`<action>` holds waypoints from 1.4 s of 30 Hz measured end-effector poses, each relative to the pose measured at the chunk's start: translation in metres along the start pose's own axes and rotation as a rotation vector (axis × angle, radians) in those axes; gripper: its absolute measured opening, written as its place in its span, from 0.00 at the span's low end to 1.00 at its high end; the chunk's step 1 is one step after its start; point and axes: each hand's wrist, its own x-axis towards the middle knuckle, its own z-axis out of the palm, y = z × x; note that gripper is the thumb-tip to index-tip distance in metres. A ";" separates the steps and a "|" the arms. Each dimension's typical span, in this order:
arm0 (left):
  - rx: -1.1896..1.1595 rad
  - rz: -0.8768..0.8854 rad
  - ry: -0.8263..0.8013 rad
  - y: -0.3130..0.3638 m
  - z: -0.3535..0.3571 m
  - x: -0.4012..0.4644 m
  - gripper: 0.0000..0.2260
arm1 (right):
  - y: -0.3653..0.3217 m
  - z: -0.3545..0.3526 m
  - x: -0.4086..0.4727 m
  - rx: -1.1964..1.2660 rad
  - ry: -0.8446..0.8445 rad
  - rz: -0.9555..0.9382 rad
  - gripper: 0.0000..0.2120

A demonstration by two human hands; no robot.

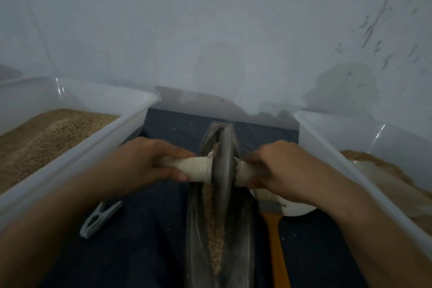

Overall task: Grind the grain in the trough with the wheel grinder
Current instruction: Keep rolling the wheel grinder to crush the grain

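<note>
A: Left hand (pixel 149 159)?
B: Curled tight round the left end of the white axle (pixel 194 168). Same on the right hand (pixel 278 170), wrapped round the right end.
A: Wheel grinder (pixel 223 166)?
B: Upright, centre frame, seated in the trough (pixel 198 229), toward its 12 o'clock end.
A: Grain (pixel 214 236)?
B: Thin strip down the trough groove, running from the wheel toward 6 o'clock.
A: Around it?
B: Dark cloth (pixel 145 252) underneath. Clear bin (pixel 77 154) at 9 o'clock, full of grain. Second clear bin (pixel 364 170) at 3 o'clock, some ground stuff inside. Grey clip (pixel 100 218) at 8 o'clock. Orange-handled brush (pixel 273 229) just beside the trough at 4 o'clock, lying across a white bowl (pixel 297 208).
</note>
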 end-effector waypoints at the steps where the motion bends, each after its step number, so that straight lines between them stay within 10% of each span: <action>1: -0.075 0.011 -0.106 0.002 -0.007 -0.004 0.18 | -0.004 -0.007 -0.007 -0.016 -0.045 -0.024 0.16; 8: -0.235 0.048 -0.328 0.009 -0.021 -0.011 0.17 | -0.014 -0.024 -0.031 0.037 -0.155 -0.070 0.17; 19: 0.315 0.048 0.353 0.001 0.026 0.009 0.18 | 0.010 0.028 0.018 0.053 0.200 0.062 0.22; 27: -0.154 0.040 -0.197 0.010 -0.018 -0.009 0.17 | -0.009 -0.011 -0.017 -0.102 -0.025 -0.130 0.07; 31: -0.257 0.069 -0.325 0.014 -0.025 -0.013 0.17 | -0.014 -0.028 -0.037 -0.032 -0.070 -0.174 0.15; 42: 0.333 0.023 0.310 -0.002 0.026 0.010 0.19 | 0.006 0.022 0.020 -0.066 0.172 0.059 0.21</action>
